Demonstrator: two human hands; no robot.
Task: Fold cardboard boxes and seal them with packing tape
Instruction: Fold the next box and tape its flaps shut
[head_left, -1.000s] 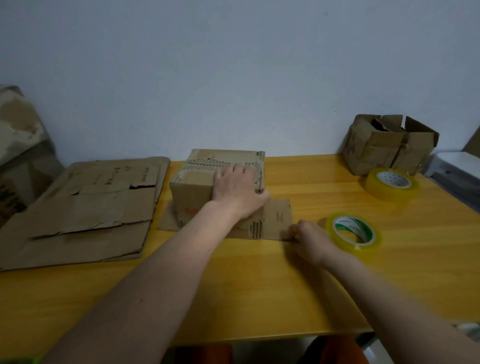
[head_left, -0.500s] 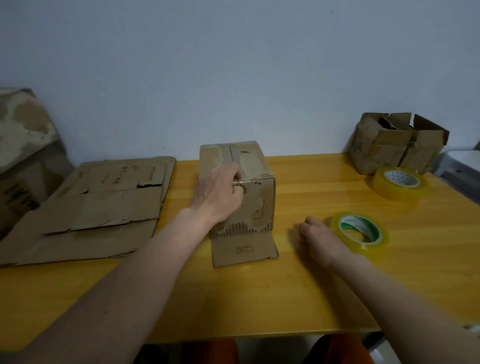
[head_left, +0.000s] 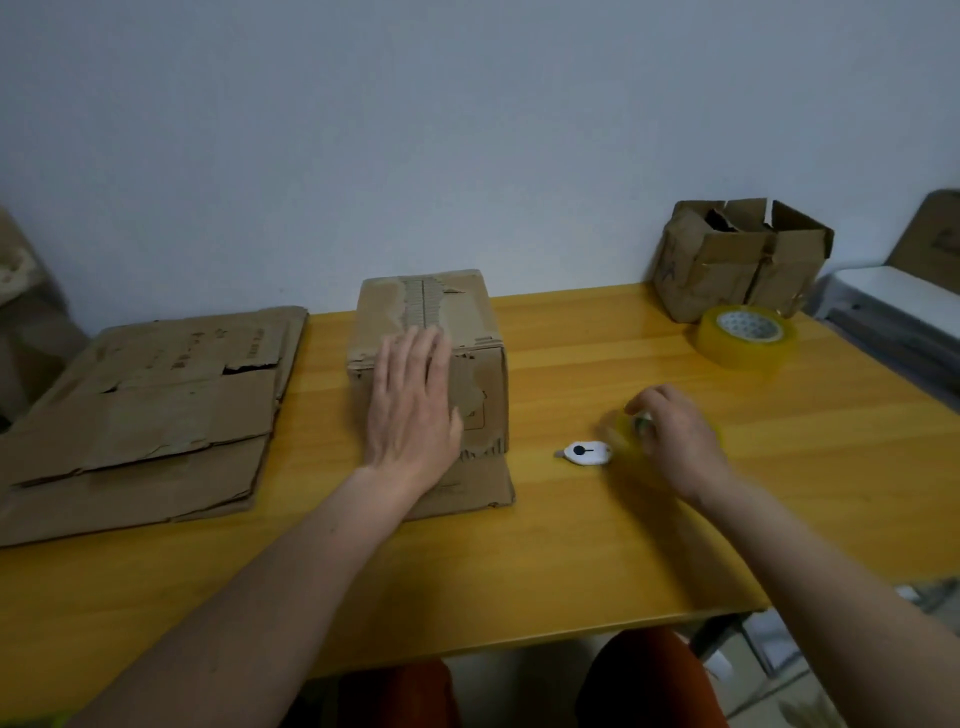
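Two hands busy: left hand (head_left: 410, 410) now flat on box (head_left: 431, 364), fingers straight; right hand (head_left: 675, 441) has lifted tape roll (head_left: 623, 436), fingers clamped; cutter (head_left: 587, 453) uncovered on bench (head_left: 571, 545).

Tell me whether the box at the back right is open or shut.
Open: the back-right box has its top flaps standing up, with a dark gap between them.

Brown cardboard box (head_left: 447, 332), yellow tape roll (head_left: 746, 338), orange-yellow table (head_left: 571, 561).
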